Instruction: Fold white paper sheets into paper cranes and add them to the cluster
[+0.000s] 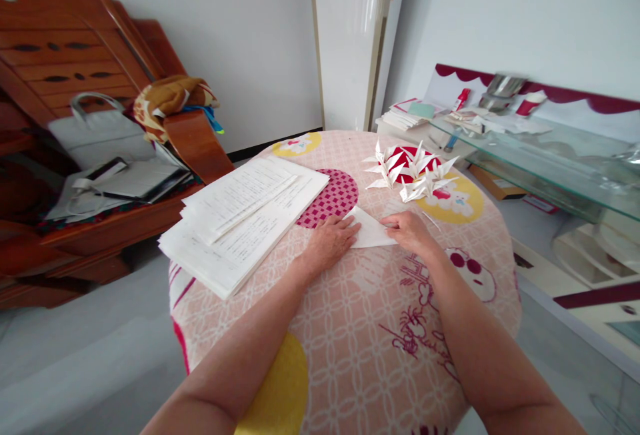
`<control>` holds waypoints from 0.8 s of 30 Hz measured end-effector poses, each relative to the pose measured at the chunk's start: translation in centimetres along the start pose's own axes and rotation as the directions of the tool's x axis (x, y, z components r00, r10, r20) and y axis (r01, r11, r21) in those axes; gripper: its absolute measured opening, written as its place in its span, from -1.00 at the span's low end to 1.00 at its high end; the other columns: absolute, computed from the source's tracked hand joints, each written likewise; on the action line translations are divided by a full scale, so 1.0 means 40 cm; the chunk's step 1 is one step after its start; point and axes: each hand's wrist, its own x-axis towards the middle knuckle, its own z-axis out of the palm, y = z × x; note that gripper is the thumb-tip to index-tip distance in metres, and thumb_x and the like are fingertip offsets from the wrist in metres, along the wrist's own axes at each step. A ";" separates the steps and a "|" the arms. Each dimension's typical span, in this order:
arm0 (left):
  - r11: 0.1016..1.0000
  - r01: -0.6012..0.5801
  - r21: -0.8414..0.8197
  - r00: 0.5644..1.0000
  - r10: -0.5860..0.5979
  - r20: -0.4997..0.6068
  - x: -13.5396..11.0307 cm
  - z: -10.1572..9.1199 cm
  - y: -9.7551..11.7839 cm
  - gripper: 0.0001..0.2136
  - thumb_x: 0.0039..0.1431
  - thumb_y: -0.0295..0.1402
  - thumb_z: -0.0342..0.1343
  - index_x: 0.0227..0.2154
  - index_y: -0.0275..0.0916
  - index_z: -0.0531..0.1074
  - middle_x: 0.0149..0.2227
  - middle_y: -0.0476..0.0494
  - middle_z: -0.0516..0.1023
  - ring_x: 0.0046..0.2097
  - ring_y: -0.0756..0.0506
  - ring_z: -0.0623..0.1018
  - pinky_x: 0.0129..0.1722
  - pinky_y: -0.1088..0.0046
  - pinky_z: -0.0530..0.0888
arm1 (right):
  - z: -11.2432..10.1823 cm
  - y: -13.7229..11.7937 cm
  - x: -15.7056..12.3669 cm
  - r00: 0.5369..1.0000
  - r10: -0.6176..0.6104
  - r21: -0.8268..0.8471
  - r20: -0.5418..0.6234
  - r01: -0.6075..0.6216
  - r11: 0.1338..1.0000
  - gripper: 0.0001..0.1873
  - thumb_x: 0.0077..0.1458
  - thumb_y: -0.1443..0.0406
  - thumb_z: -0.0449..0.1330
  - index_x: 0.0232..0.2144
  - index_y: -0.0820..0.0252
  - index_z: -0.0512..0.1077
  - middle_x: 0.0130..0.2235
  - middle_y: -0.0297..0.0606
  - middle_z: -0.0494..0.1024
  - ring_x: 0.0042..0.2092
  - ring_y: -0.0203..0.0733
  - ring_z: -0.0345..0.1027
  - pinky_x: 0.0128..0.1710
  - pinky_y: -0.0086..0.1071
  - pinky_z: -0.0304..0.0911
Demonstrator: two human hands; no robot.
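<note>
A folded white sheet of paper (371, 231), roughly triangular, lies on the cloth-covered table between my hands. My left hand (331, 241) rests flat on its left edge, fingers stretched out and pressing it down. At its right corner, the fingers of my right hand (411, 231) are closed on the paper's edge. Several white folded paper cranes (410, 169) stand grouped just beyond my right hand. A thick stack of written sheets (250, 221) lies to the left of my left hand. Beside my right hand is a thin pale strip (431, 221), too small to name.
The round table wears a pink patterned tablecloth (350, 328). A wooden bench (65, 55) at the left bears a bag (100, 135) and a bunched cloth (173, 101). A glass-topped stand (545, 161) with cups and papers is close on the right. A tall air conditioner (347, 55) stands behind.
</note>
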 end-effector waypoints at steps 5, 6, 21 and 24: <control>1.000 -0.006 0.010 1.000 0.006 0.004 0.002 0.004 -0.001 -0.61 0.41 -0.27 -0.12 0.22 -0.13 0.33 0.29 -0.12 0.35 0.17 -0.19 0.39 0.17 0.19 0.32 | -0.034 0.028 -0.011 0.977 0.117 -0.044 -0.179 -0.127 0.991 -0.62 -0.01 0.43 0.19 -0.13 0.26 0.63 -0.19 -0.11 0.69 -0.15 -0.03 0.55 -0.15 -0.33 0.35; 1.000 -0.005 0.012 1.000 0.005 0.001 0.002 0.004 -0.001 -0.62 0.41 -0.27 -0.12 0.22 -0.13 0.33 0.28 -0.12 0.35 0.16 -0.19 0.39 0.17 0.19 0.32 | -0.036 0.025 -0.012 0.960 0.114 -0.049 -0.255 -0.131 0.990 -0.63 0.01 0.43 0.16 -0.13 0.25 0.64 -0.20 -0.11 0.69 -0.15 -0.03 0.55 -0.14 -0.31 0.34; 1.000 0.001 0.010 1.000 0.000 -0.028 -0.003 0.006 0.002 -0.63 0.40 -0.28 -0.10 0.20 -0.10 0.34 0.27 -0.10 0.36 0.14 -0.19 0.39 0.16 0.20 0.34 | 0.040 -0.070 -0.005 0.998 -0.005 0.143 0.068 -0.005 0.990 -0.88 -0.06 0.44 0.21 -0.49 0.24 0.57 -0.50 -0.28 0.59 -0.43 -0.25 0.42 -0.44 -0.46 0.14; 1.000 0.009 0.009 0.999 -0.008 -0.037 -0.002 0.008 0.002 -0.63 0.38 -0.29 -0.08 0.19 -0.08 0.35 0.27 -0.09 0.36 0.14 -0.20 0.40 0.14 0.19 0.35 | 0.051 -0.091 -0.005 0.996 -0.021 0.128 0.084 0.010 0.992 -0.90 -0.04 0.40 0.23 -0.50 0.21 0.56 -0.50 -0.30 0.58 -0.42 -0.25 0.41 -0.43 -0.46 0.13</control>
